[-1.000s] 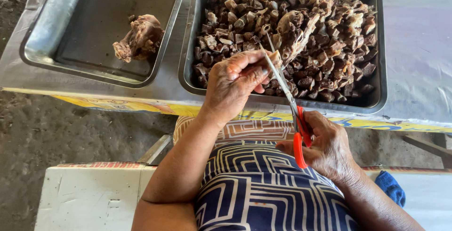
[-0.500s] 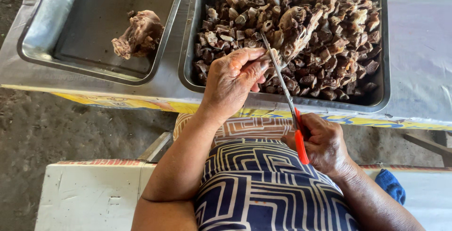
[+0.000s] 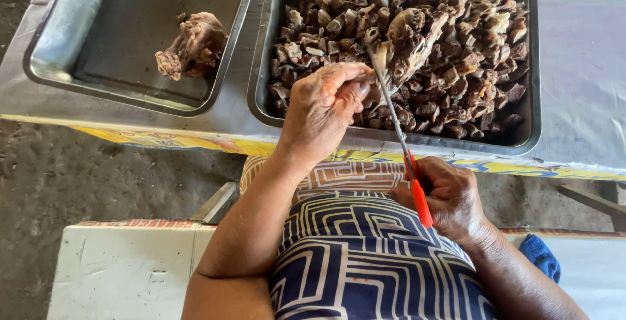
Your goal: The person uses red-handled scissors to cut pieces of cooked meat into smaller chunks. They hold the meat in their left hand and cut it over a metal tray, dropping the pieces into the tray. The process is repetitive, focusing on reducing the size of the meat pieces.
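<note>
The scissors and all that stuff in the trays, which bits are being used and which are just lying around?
In use:
- scissors, red handles, in the right hand
- long piece of meat, held by the left hand
- right tray, full of cut pieces

Lying about:
- left tray with one uncut lump
- blue cloth
- white bench

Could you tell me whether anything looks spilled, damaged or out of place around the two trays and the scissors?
Nothing stands out. The cut pieces all lie inside the right tray; one large piece sits in the left tray. The left hand holds a piece at the scissors, gripped by the right hand.
</note>
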